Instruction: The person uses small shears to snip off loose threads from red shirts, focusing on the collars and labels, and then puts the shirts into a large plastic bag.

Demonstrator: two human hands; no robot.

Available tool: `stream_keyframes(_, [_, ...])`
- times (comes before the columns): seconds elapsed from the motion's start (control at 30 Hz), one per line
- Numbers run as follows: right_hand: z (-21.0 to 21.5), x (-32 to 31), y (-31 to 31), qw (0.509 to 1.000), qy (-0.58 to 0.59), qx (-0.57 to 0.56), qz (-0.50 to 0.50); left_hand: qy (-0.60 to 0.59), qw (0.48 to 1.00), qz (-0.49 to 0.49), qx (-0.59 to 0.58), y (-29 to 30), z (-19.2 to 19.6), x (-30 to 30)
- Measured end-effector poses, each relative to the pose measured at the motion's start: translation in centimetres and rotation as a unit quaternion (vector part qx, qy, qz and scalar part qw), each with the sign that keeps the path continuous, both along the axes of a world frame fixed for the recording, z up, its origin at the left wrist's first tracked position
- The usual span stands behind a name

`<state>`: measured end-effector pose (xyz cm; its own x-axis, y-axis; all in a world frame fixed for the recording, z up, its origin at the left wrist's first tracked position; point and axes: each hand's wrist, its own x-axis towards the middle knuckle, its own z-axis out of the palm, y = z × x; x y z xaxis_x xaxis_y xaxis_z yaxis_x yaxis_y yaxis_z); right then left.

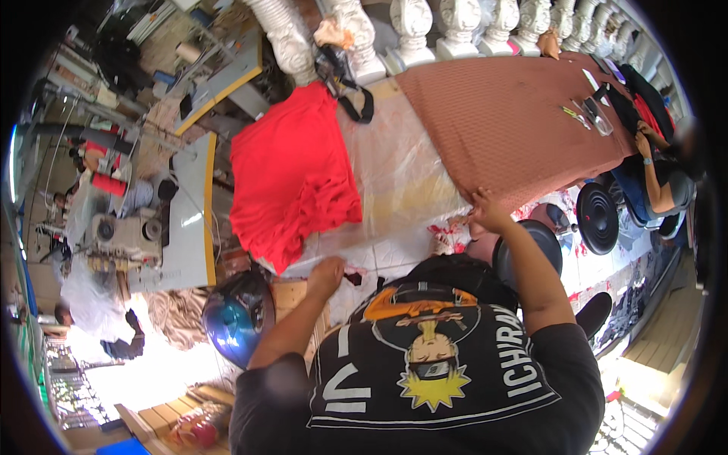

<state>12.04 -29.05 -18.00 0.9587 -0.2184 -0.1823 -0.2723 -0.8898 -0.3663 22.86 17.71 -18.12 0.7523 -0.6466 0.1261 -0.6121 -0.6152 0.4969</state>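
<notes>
Press brown cloth (523, 129) lightly with spread-fingered right hand (493, 215). Steady curled left hand (326, 277) left of cloth — cannot tell if pinching.

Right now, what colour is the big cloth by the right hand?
The big cloth by the right hand is reddish brown, seen in the head view.

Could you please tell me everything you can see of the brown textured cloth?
The wide brown cloth with a fine, quilted-looking texture lies spread nearly flat, right of a clear plastic sheet. Its left edge slants down toward the person, and its far edge lies along white balusters. The right hand appears to touch its near left corner. A small yellow-green tool lies on its right part.
</notes>
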Motion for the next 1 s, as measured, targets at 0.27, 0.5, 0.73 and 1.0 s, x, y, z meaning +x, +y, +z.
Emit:
stream_keyframes(0.27, [2.2,-4.4,-7.3,0.989,0.027,0.107,-0.101,-0.189,0.959,0.180,-0.113,-8.6,9.4,7.5])
stream_keyframes(0.5, [1.7,-2.0,-13.0,0.983,-0.040,0.121,-0.133,0.020,0.775,0.622,-0.106,-11.2,9.9,12.2])
stream_keyframes(0.73, [3.0,6.7,-15.5,0.977,-0.115,0.159,-0.084,0.067,0.848,0.203,0.485,-16.2,11.3,12.6])
stream_keyframes(1.0, [2.8,12.1,-14.3,0.988,-0.064,0.142,-0.012,0.002,0.791,0.279,0.544,-18.9,4.4,13.3])
